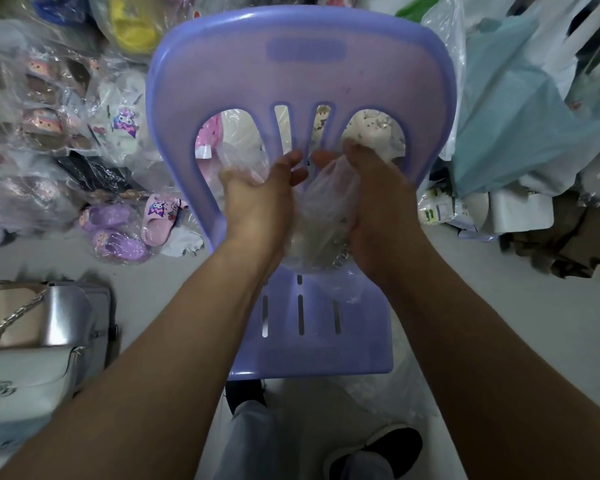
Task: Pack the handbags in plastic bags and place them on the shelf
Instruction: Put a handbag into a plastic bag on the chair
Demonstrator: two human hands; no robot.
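Note:
Both hands hold a clear plastic bag above the seat of a purple plastic chair. My left hand grips the bag's left side, its fingers curled over the upper edge. My right hand grips the right side. Through the film, inside the bag, something pale with a metal chain shows. At the left edge lie several handbags: a beige one with a chain, a silver one and a white one.
Slippers wrapped in plastic are piled on the floor to the left and behind the chair. Blue-green and white bags are heaped at the right. My legs and a dark shoe are below the chair seat.

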